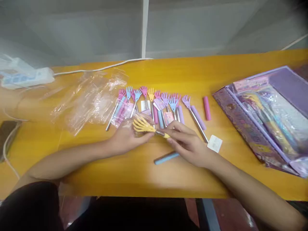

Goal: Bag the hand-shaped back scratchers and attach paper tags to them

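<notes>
both hands meet above the middle of the yellow table (pixel 216 64). the left hand (pixel 125 139) is closed on the claw end of a yellow hand-shaped back scratcher (pixel 144 126), thumb on top. the right hand (pixel 187 142) pinches the same scratcher at its metal shaft and yellow grip, fingers curled. the scratcher is held just above the table surface, claw toward the left.

a blue handle sleeve (pixel 166 157) lies on the table directly below the right hand. behind the hands, a row of pink, blue, yellow and purple scratchers (pixel 154 104) lies side by side. a loose pink sleeve (pixel 206 108) rests right of the row. clear plastic bags (pixel 89 99) lie at left; a purple display box (pixel 267 115) stands at right.
</notes>
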The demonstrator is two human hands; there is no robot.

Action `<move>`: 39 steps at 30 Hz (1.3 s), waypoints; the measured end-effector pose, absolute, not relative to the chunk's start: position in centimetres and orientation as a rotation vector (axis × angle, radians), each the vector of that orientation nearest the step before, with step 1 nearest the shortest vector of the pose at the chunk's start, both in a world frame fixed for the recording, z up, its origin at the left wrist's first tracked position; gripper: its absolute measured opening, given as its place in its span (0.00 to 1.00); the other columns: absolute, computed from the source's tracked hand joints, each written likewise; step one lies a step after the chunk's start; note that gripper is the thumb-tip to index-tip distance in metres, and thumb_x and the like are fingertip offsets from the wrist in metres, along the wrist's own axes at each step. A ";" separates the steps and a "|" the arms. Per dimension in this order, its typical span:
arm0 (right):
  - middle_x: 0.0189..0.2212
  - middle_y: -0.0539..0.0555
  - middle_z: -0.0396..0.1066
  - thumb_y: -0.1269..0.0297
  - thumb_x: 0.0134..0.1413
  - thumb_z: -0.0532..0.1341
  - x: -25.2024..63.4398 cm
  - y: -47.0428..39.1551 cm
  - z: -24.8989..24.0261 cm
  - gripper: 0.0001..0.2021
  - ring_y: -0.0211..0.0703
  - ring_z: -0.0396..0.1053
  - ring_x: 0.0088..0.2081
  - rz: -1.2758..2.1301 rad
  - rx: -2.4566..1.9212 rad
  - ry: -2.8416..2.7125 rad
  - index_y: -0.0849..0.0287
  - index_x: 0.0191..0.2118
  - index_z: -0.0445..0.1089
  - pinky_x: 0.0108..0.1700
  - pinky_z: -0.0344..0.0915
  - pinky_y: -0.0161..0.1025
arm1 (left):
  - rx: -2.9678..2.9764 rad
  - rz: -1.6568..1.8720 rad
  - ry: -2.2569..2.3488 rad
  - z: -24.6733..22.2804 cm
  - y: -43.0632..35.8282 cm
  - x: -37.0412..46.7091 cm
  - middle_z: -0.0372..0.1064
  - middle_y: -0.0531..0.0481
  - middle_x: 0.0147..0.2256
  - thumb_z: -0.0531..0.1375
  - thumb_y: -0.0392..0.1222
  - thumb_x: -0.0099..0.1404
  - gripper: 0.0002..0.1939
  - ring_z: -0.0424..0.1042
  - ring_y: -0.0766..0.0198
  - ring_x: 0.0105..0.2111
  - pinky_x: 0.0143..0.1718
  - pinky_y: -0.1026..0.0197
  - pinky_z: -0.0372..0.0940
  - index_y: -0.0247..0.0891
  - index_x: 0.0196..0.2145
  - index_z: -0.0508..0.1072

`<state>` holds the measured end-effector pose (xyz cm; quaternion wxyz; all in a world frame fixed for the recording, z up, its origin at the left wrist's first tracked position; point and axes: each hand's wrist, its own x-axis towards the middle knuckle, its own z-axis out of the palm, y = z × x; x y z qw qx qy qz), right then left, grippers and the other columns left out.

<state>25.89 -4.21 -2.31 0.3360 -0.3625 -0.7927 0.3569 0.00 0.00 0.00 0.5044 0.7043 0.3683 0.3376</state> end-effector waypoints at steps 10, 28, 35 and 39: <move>0.41 0.48 0.71 0.70 0.70 0.66 24.7 -5.8 -3.3 0.14 0.36 0.79 0.32 1.291 -0.986 -1.580 0.50 0.51 0.62 0.34 0.79 0.36 | 1.652 0.665 0.855 -0.9 -0.6 0.2 0.80 0.45 0.47 0.67 0.41 0.69 0.08 0.80 0.57 0.48 0.54 0.52 0.74 0.40 0.46 0.78; 0.59 0.63 0.79 0.73 0.69 0.67 28.1 -4.1 -0.3 0.34 0.49 0.77 0.63 1.531 -0.546 -2.071 0.50 0.75 0.62 0.65 0.74 0.49 | 0.960 0.890 0.721 -1.1 0.9 -0.2 0.72 0.54 0.34 0.69 0.37 0.63 0.14 0.69 0.69 0.28 0.32 0.64 0.64 0.37 0.47 0.77; 0.49 0.56 0.83 0.74 0.68 0.68 27.6 -4.9 -1.4 0.22 0.35 0.82 0.33 1.408 -0.656 -1.881 0.51 0.63 0.74 0.40 0.80 0.34 | 1.404 0.667 0.728 -0.6 0.3 -0.3 0.74 0.48 0.42 0.66 0.35 0.66 0.13 0.75 0.60 0.44 0.45 0.58 0.70 0.39 0.49 0.76; 0.39 0.52 0.83 0.74 0.63 0.73 27.4 -5.6 -1.8 0.16 0.36 0.81 0.31 1.228 -0.757 -1.820 0.54 0.54 0.76 0.33 0.76 0.32 | 1.439 0.583 0.778 -0.6 -0.4 0.1 0.73 0.47 0.45 0.65 0.36 0.67 0.12 0.74 0.60 0.44 0.45 0.58 0.70 0.39 0.48 0.75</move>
